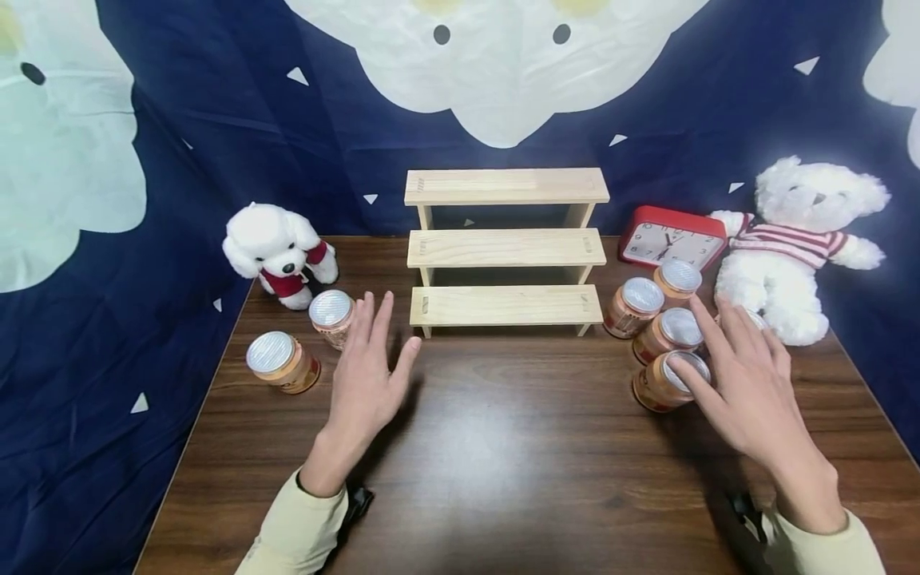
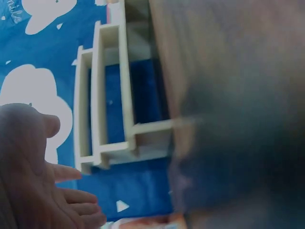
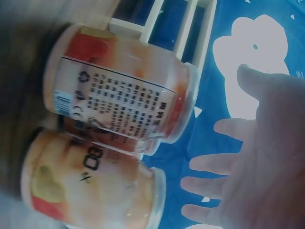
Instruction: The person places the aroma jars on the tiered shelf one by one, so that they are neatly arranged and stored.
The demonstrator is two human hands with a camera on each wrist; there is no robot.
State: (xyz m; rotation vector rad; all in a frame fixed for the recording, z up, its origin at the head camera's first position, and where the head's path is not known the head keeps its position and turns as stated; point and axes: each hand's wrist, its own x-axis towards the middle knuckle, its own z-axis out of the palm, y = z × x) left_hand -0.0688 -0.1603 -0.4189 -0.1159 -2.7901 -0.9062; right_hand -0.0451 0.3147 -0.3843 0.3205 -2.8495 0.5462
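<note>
My left hand (image 1: 366, 379) hovers with fingers spread, just right of two orange-filled glass jars with silvery lids, a nearer jar (image 1: 293, 371) and a farther jar (image 1: 331, 310). It holds nothing, and its fingers overlap the farther jar's edge. On the right, my right hand (image 1: 755, 399) is stretched out over a cluster of several similar jars (image 1: 656, 389), partly covering them; one lid behind its fingers barely shows. In the right wrist view, a jar with a printed text label (image 3: 119, 90) and another jar (image 3: 90, 186) stand apart from the outstretched fingers (image 3: 209, 162).
A three-step wooden shelf (image 1: 506, 305) stands at the back middle of the brown table (image 1: 474, 479). A white plush dog (image 1: 269, 239) sits at the back left. At the back right are a red clock (image 1: 672, 237) and a white teddy bear (image 1: 783, 275). Dark blue cloth (image 1: 237, 120) hangs behind.
</note>
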